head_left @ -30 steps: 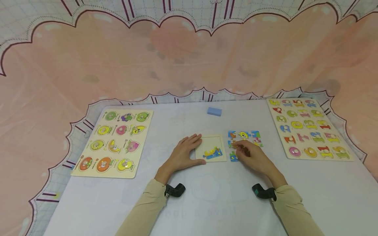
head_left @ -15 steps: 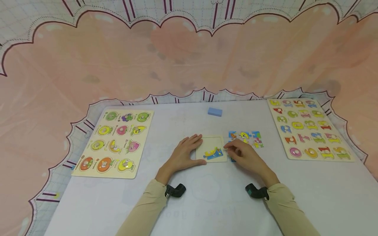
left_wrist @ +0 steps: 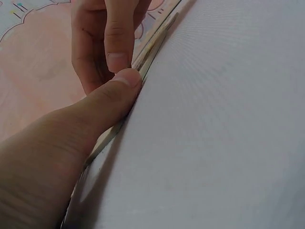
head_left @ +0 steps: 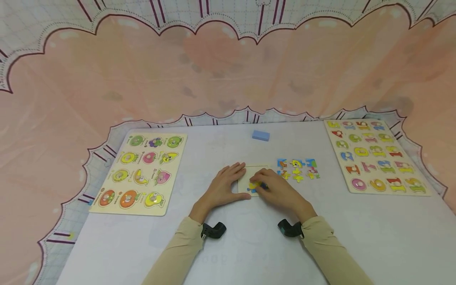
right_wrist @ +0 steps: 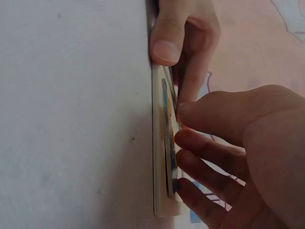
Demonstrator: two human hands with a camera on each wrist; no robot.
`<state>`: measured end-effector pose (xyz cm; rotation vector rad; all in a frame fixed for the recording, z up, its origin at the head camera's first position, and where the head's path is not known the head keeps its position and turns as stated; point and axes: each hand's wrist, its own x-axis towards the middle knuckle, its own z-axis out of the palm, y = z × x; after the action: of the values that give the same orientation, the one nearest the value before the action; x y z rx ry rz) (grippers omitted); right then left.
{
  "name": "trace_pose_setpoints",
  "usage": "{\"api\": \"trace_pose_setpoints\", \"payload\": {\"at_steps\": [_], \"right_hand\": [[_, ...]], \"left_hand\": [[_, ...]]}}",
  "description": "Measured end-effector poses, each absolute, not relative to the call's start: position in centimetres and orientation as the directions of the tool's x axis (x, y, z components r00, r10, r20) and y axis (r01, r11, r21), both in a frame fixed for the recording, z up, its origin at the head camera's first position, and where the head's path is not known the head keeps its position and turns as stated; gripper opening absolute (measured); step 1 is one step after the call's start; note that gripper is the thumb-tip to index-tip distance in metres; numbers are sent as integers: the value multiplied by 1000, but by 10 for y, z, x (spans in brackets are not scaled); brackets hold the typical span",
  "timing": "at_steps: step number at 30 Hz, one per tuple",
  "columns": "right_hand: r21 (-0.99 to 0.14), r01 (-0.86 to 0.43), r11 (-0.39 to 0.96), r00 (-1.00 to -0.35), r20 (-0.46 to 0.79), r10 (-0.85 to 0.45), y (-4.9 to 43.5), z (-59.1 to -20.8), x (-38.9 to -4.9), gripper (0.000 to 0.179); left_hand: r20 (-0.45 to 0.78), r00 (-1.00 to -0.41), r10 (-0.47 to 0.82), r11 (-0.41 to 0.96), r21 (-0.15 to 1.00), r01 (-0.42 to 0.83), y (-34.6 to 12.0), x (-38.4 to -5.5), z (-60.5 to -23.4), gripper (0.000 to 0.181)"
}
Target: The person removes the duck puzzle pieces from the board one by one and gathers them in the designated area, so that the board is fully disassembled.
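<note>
A small square wooden puzzle tray (head_left: 244,185) lies on the table, with joined blue and yellow jigsaw pieces (head_left: 252,186) along its near side. My left hand (head_left: 224,184) rests at the tray's left side, fingers stretched along it and thumb (left_wrist: 126,78) against the near edge. Over the tray's right part, my right hand (head_left: 281,194) holds a jigsaw piece (right_wrist: 167,167) at its fingertips, low over the tray and partly hidden in the head view. From the right wrist, its thumb and bent fingers (right_wrist: 190,160) meet the piece's upper face.
Right of the tray lie several loose jigsaw pieces (head_left: 297,170). A blue block (head_left: 261,135) sits farther back. A fruit puzzle board (head_left: 140,174) lies at left, a number puzzle board (head_left: 377,158) at right. Behind the table hangs a peach patterned cloth (head_left: 228,71).
My right hand has moved left from the loose pieces to over the tray, taking the nearest blue piece with it. The left hand stays at the tray's left side.
</note>
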<state>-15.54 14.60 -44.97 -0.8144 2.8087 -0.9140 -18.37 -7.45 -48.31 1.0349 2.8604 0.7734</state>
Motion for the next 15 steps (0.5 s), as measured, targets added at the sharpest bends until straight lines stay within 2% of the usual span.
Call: {"api": "trace_pose_setpoints", "payload": {"at_steps": [5,15], "right_hand": [[-513,-487,707,-851,95,-517,147,-451,-153,21],[-511,-499,700,-844,103,-527,144,-451,-152,28]], "left_hand": [[151,-786,600,666,449,595,-73,-183,-482,89],[143,-788,599,671,448,591,-73,-184,-482,89]]}}
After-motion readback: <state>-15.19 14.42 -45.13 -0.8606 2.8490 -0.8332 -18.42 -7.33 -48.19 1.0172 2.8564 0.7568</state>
